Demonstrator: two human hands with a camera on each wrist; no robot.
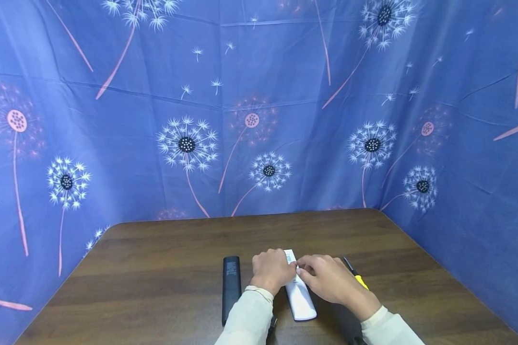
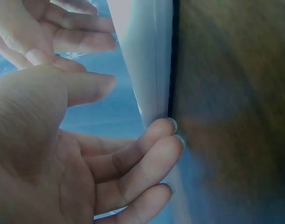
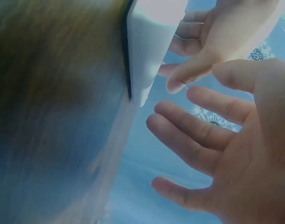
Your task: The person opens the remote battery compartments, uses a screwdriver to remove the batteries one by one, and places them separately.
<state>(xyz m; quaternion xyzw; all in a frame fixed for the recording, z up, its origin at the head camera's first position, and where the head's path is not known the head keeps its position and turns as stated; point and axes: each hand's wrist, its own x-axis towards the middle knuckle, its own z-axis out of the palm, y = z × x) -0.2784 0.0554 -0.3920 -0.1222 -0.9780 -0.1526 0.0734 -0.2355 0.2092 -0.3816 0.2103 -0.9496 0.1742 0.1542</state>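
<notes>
A white remote control (image 1: 300, 299) lies on the wooden table, a printed label near its far end and a dark underside along the edge. My left hand (image 1: 274, 269) steadies it from the left, curled fingertips (image 2: 163, 154) against its side and thumb over its upper face. Across from it, my right hand (image 1: 328, 279) hovers over the remote's right edge, thumb and forefinger close together and the other fingers loosely spread. In the right wrist view those spread fingers (image 3: 189, 140) hold nothing.
A black remote control (image 1: 230, 287) with a printed label lies to the left of my left hand. Behind my right hand lies a screwdriver (image 1: 361, 281) with a yellow and black handle. A blue flowered cloth (image 1: 224, 96) hangs behind the table (image 1: 155, 268).
</notes>
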